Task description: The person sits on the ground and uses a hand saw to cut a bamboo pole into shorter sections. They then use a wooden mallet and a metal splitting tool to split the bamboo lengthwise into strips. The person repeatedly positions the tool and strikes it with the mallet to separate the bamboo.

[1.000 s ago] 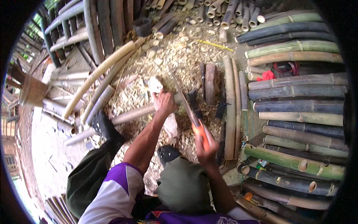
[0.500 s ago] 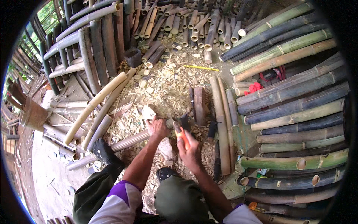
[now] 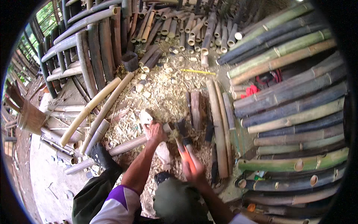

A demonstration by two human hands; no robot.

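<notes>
A bamboo pole point(image 3: 128, 145) lies slantwise in front of me, from the lower left up to the middle. My left hand point(image 3: 154, 132) is closed over it close to its far right end. My right hand point(image 3: 194, 172), smeared by motion, grips the orange handle of a saw point(image 3: 185, 154). Its thin blade points up and left to the pole's end, just right of my left hand; the contact point is hard to make out. A whitish chunk point(image 3: 146, 117) sits just beyond my left fingers, and a pale block point(image 3: 163, 152) lies under the pole, near my wrist.
Wood chips point(image 3: 164, 89) cover the ground ahead. Long bamboo poles point(image 3: 291, 130) are stacked at the right, with short bamboo pieces point(image 3: 197, 31) piled at the back. A squared dark wood block point(image 3: 196, 111), a yellow strip point(image 3: 197, 71) and a dark container point(image 3: 129, 61) lie around.
My right hand has drawn the saw back toward me and slightly right. The left hand keeps its hold on the pole. The whole view has shifted a little.
</notes>
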